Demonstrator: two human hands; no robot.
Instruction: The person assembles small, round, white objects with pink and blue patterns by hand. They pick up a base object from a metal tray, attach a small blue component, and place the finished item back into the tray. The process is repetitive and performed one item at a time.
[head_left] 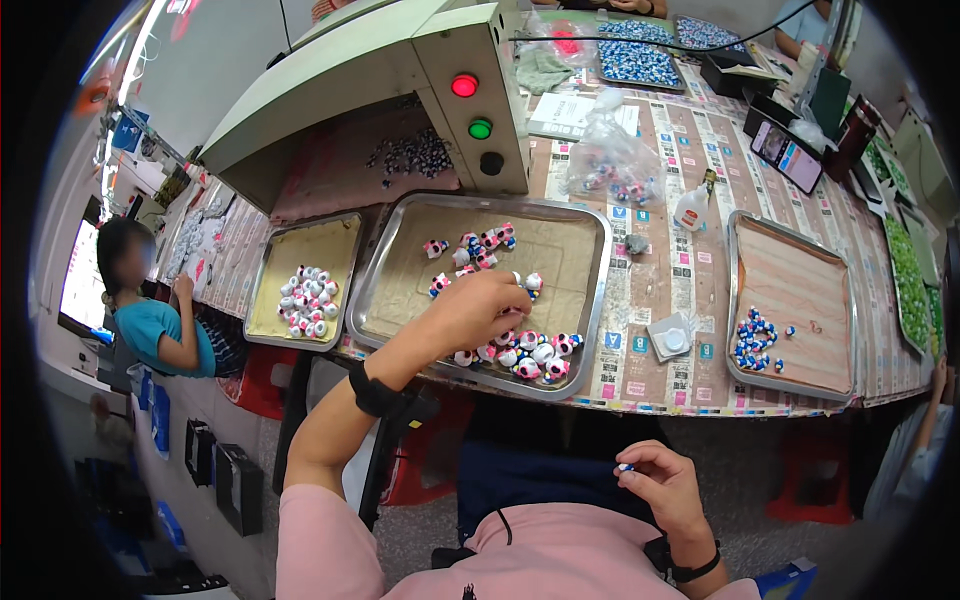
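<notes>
Right grip (pixel 668 490), small blue piece (pixel 625 468) pinched between its fingertips; left grip (pixel 477 308), closure unclear, over figurines (pixel 542 353).

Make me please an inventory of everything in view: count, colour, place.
Machine: one, cream, back left
Front trays: three, silver, table's near edge
Rounded pieces: many, white-pink, left tray
Figures: many, pink-white-blue, middle tray
Small pieces: many, blue-white, right tray
Far pieces: many, blue-white, back
Bags: at least two, clear, right of machine
Bottle: one, white, right of middle tray
Phone: one, dark-edged, beyond right tray
Green pieces: many, green, right edge
Co-worker: one, teal top, left; others cut off
Left fingers: one hand, black wristband, among figures
Right fingers: one hand, black wristband, holding blue-white piece
</notes>
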